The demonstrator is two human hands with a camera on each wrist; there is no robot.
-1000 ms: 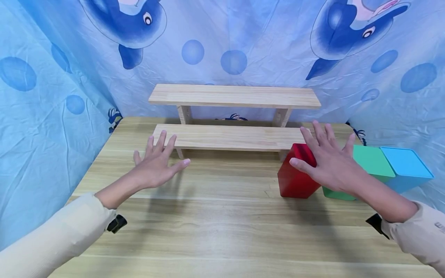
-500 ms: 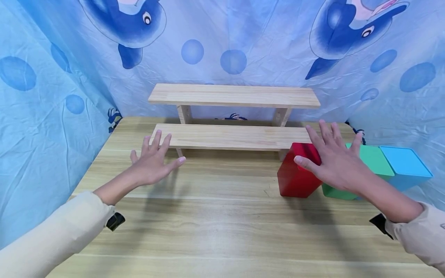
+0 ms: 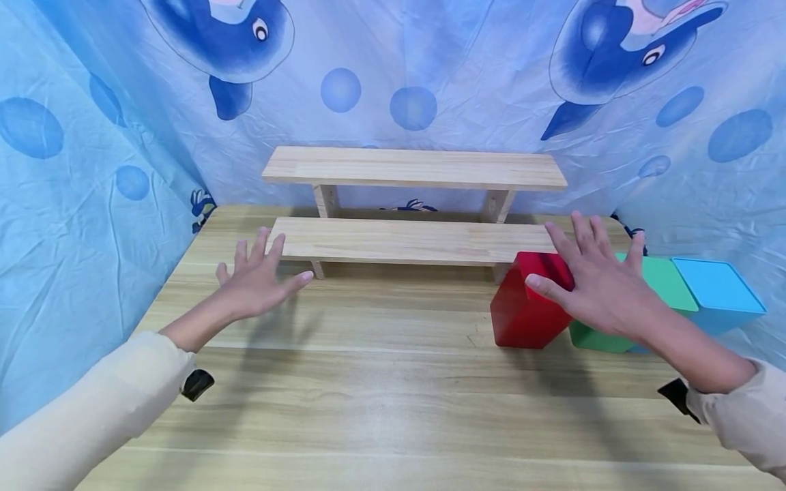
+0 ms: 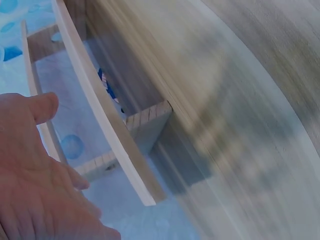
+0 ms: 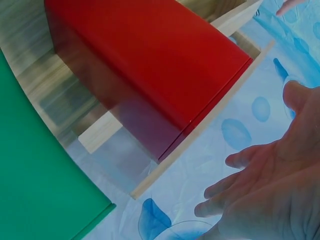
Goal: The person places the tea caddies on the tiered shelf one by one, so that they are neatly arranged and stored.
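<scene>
My left hand (image 3: 248,283) hangs over the table at the left end of the lower shelf board, fingers spread and holding nothing. In the left wrist view its thumb and fingers show beside the two-tier wooden shelf (image 4: 100,100). On the other side my right hand (image 3: 604,286), also spread and holding nothing, overlaps the red box (image 3: 522,314) in the head view. That box stands upright in front of the shelf's right end. A green box (image 3: 669,283) is to its right, partly hidden behind my right hand and forearm. Rightmost is a light blue box (image 3: 718,286) beside the green one.
The shelf's upper board (image 3: 414,167) and lower board (image 3: 405,240) stand at the back of the wood-grain table (image 3: 381,395). Blue curtains (image 3: 381,41) with cartoon dolphins and bubbles enclose the back and both sides.
My left hand has drifted left and slightly up in the head view. My right hand has shifted a little to the right. The boxes and shelf stay where they were.
</scene>
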